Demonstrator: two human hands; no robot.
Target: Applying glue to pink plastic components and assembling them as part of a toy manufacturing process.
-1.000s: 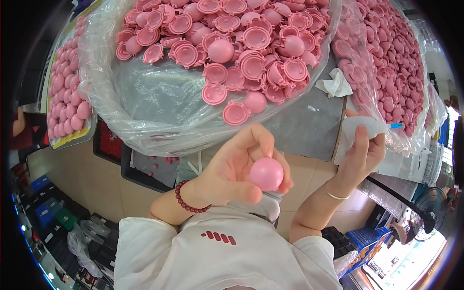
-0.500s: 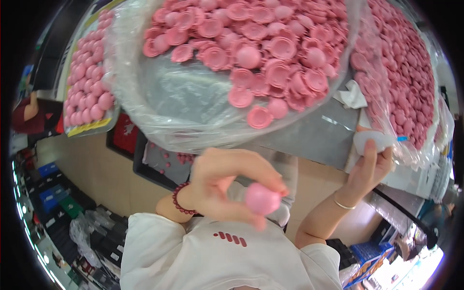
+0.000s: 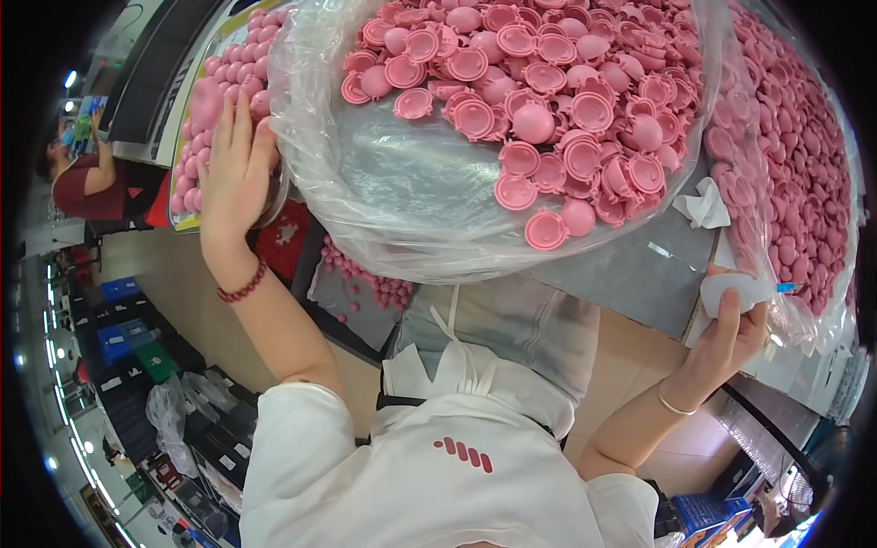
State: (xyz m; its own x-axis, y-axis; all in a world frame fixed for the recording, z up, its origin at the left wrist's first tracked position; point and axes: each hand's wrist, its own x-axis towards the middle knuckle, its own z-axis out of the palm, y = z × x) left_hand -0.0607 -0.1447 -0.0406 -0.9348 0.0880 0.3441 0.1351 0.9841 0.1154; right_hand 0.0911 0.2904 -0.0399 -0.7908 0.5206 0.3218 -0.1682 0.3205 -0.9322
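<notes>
At the far left my left hand (image 3: 236, 178) reaches over a tray (image 3: 186, 222) of round pink balls (image 3: 239, 71). Its fingers are stretched out and the thumb stands apart. One pink ball (image 3: 206, 102), looking larger than the others, is beside the fingertips; whether they touch it I cannot tell. On the right, my right hand (image 3: 728, 338) is wrapped round a white squeeze bottle (image 3: 731, 294) with a thin blue tip (image 3: 786, 288). Between the hands, open pink half shells (image 3: 473, 119) lie piled in a clear plastic bag (image 3: 365, 247).
More pink shells (image 3: 790, 183) fill a second bag at the right. A crumpled white tissue (image 3: 703, 205) lies on the grey tabletop (image 3: 630, 269). Below the bag, a dark crate (image 3: 352, 315) holds small pink balls. Another person (image 3: 87, 187) sits at the far left.
My left hand has swung from in front of my chest, where it held a pink ball, up and left to the ball tray. The right hand keeps the bottle; the view has shifted slightly.
</notes>
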